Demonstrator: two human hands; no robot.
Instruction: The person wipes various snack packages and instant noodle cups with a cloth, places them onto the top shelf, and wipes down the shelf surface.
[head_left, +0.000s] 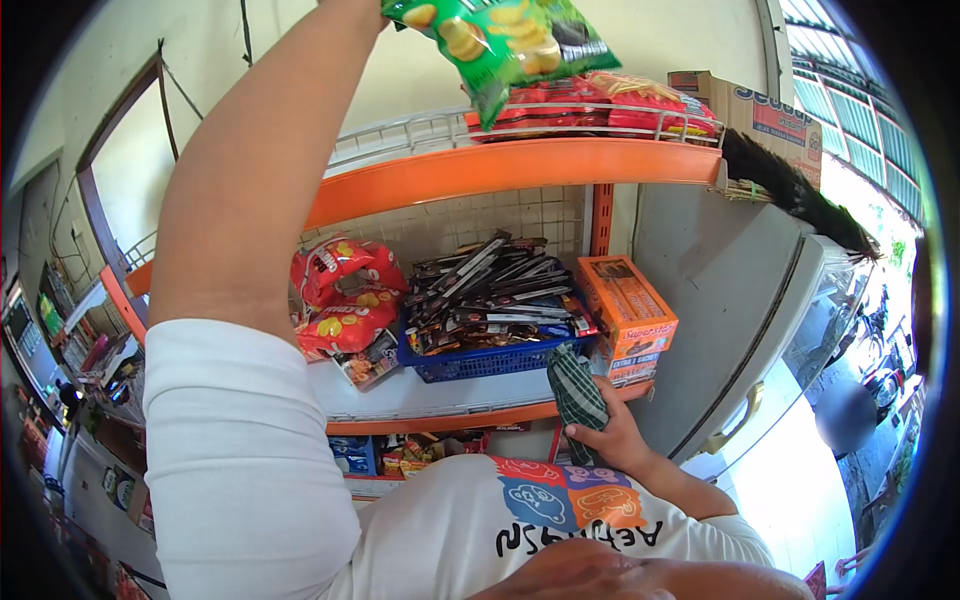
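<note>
My left arm reaches up to the top shelf, and my left hand point(362, 8) is almost wholly cut off by the upper edge. Beside it, a green bag of chips point(520, 45) hangs tilted in the air above the orange shelf rail; the fingers on it are hidden. My right hand point(617, 435) is closed around a folded green checked cloth point(578, 395), in front of the middle shelf. Close to the cloth are a blue basket point(470, 368) heaped with dark, thin snack packets point(490, 285) and an orange box point(628, 305).
Red snack bags point(620, 100) lie on the wire top shelf, with a cardboard box point(775, 125) and a black feathery thing point(800, 190) to their right. Red chip packs point(345, 290) stand left of the basket. A refrigerator point(720, 300) borders the shelves on the right.
</note>
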